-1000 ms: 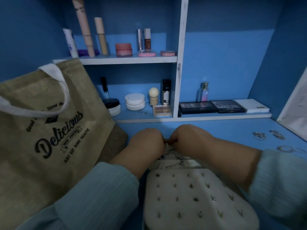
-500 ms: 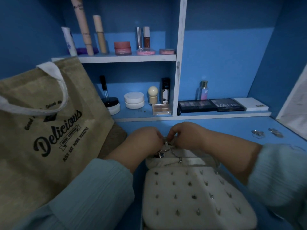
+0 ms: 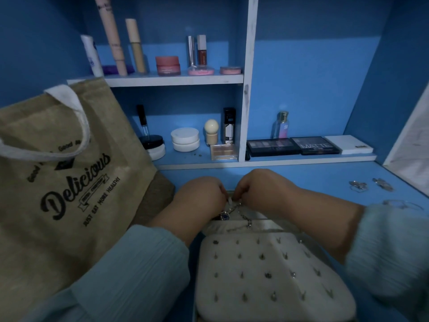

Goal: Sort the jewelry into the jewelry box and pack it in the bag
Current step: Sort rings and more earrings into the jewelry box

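Both hands, left hand point(image 3: 201, 194) and right hand point(image 3: 256, 189), are pinching the thin silver chain necklace point(image 3: 234, 209), dangling it directly above the far edge of the white studded jewelry box point(image 3: 267, 273).

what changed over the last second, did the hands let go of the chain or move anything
Almost nothing. Both hands, left and right, keep pinching the chain over the back edge of the jewelry box; the right hand's fingers have shifted slightly, and nothing was let go. The bag and the loose pieces on the right of the desk stayed put.
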`<state>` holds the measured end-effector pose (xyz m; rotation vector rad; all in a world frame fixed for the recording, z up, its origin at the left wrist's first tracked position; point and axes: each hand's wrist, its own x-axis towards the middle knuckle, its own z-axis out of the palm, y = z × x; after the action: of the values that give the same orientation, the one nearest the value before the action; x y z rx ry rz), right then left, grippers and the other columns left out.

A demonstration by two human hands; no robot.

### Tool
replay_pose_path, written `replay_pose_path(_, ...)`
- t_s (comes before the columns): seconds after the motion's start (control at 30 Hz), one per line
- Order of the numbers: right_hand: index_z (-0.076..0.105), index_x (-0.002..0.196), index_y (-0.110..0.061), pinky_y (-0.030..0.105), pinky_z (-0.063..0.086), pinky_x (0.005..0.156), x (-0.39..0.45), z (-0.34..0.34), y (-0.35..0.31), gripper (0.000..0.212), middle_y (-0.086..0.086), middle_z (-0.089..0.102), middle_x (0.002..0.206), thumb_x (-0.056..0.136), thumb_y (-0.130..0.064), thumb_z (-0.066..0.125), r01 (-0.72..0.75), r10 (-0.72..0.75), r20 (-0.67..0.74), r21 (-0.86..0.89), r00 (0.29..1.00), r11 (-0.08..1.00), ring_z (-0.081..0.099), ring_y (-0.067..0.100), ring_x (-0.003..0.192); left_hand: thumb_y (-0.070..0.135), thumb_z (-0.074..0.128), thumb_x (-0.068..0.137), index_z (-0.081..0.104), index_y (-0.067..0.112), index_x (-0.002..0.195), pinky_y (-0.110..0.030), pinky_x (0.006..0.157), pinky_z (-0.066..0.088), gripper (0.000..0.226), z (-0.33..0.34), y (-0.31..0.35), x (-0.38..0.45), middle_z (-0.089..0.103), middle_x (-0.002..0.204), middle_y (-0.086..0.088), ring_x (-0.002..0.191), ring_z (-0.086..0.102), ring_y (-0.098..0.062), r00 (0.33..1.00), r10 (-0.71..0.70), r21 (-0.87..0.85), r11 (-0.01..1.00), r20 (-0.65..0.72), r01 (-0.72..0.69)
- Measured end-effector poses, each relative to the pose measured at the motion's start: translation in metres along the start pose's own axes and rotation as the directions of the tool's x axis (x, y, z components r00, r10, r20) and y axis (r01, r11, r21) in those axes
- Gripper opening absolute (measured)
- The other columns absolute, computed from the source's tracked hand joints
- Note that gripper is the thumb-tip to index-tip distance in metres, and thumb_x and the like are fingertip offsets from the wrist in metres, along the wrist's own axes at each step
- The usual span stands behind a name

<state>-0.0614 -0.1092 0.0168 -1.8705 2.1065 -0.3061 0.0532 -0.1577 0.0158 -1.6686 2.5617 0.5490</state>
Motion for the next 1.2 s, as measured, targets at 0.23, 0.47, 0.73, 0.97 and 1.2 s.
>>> replay_pose_path(0.23,0.071,0.104,-0.023,0.028,0.048,0.092,0.004,-0.001,-0.002,0.029,-0.004,0.064,0.110,0.087,-0.008,0.053,-0.018,0.017,0.043,0.031,0.999,0.999,0.058,0.016,0.101,0.022,0.050,0.092,0.063,0.015,0.117,-0.025,0.084,0.039,0.029,0.008,-0.006,0.004,0.059,0.120,-0.005,0.109,0.054,-0.019,0.997,0.014,0.011,1.000,-0.074,-0.014)
replay_pose_path(0.47,0.069,0.082,-0.025,0.018,0.042,0.070,0.007,0.000,0.004,0.022,-0.018,0.051,0.069,0.084,-0.006,0.058,-0.033,0.034,0.000,0.181,0.999,0.983,0.049,0.002,0.067,0.023,0.050,0.092,0.063,0.015,0.113,-0.026,0.080,0.041,0.026,0.010,-0.008,0.004,0.061,0.114,-0.004,0.104,0.056,-0.019,0.994,0.022,-0.009,1.000,-0.107,-0.024)
replay_pose_path(0.73,0.073,0.095,-0.021,0.018,0.044,0.079,0.008,0.001,0.001,0.026,-0.012,0.061,0.085,0.086,-0.005,0.054,-0.019,0.019,0.003,0.170,1.000,0.985,0.054,0.007,0.084,0.020,0.050,0.092,0.062,0.015,0.115,-0.024,0.083,0.039,0.026,0.009,-0.007,0.002,0.058,0.119,-0.004,0.109,0.053,-0.018,0.993,0.058,-0.013,0.998,-0.104,-0.060)
replay_pose_path(0.97,0.073,0.101,-0.022,0.025,0.047,0.091,0.006,0.001,0.000,0.028,-0.007,0.067,0.108,0.087,-0.007,0.054,-0.023,0.021,0.012,0.134,1.000,0.991,0.059,0.012,0.098,0.022,0.051,0.092,0.064,0.018,0.117,-0.026,0.088,0.039,0.029,0.009,-0.006,0.006,0.059,0.121,-0.004,0.111,0.053,-0.019,0.996,0.061,0.016,0.998,-0.065,-0.060)
replay_pose_path(1.2,0.069,0.110,-0.013,0.024,0.045,0.091,0.002,-0.003,-0.007,0.030,0.002,0.065,0.115,0.090,-0.009,0.047,-0.009,0.008,0.089,0.012,0.996,1.000,0.058,0.016,0.105,0.024,0.049,0.093,0.064,0.013,0.115,-0.024,0.077,0.036,0.029,0.014,-0.009,0.010,0.060,0.114,-0.005,0.104,0.055,-0.018,0.997,0.041,0.046,0.998,-0.061,-0.038)
